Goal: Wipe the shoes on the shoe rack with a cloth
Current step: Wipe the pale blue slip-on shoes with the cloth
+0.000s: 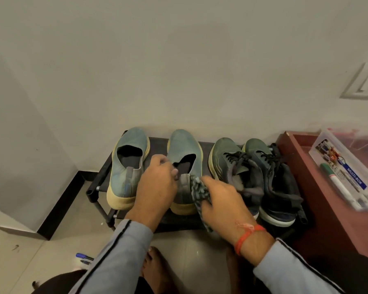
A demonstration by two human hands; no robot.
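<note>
A low black shoe rack (pixel 98 179) stands against the wall with two pairs on top. On the left are two blue-grey slip-on shoes with yellowish soles, one (pixel 128 166) untouched and one (pixel 186 145) to its right. My left hand (pixel 157 185) grips the collar of that second slip-on. My right hand (pixel 219 200) presses a dark patterned cloth (pixel 199 190) against its heel. Farther right sit two dark green laced sneakers, one (pixel 227 158) by the slip-on and the other (pixel 280 179) at the rack's end.
A reddish-brown table (pixel 319 209) stands on the right with a clear plastic box (pixel 346 166) and a green-capped marker (pixel 336 183) on it. A wall socket (pixel 363 83) is at the upper right. Pens (pixel 84 256) lie on the tiled floor near my bare foot (pixel 155 266).
</note>
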